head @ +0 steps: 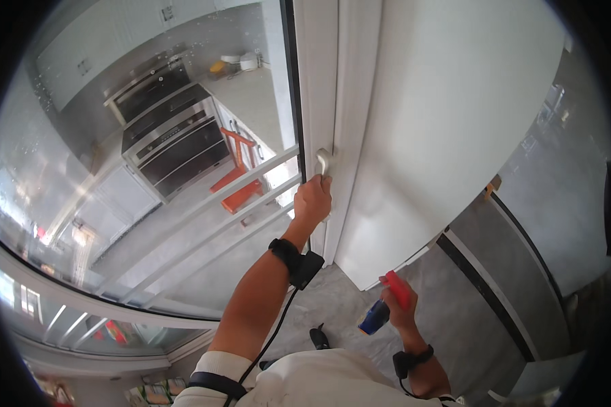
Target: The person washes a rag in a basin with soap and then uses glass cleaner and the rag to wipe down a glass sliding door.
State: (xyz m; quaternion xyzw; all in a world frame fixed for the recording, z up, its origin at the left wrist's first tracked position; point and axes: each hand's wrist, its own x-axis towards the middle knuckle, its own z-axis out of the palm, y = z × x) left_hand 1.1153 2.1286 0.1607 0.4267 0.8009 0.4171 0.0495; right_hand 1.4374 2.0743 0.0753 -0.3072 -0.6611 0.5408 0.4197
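A framed glass door (158, 244) with wet drops on its pane stands before me on the left. My left hand (313, 201) is closed around the lower part of its pale metal lever handle (324, 161). Low on the right, my right hand (402, 305) grips a spray bottle with a red trigger head (398, 290) and a dark blue body (373, 318). The bottle is tilted, its body to the left of the hand. Each forearm wears a black strap with a small device and a cable.
Behind the glass are an oven range (178, 142), a counter (249, 96) and an orange chair (239, 178). A tall white panel (427, 112) stands right of the door frame. Dark floor tracks (489, 295) cross the grey floor at the right.
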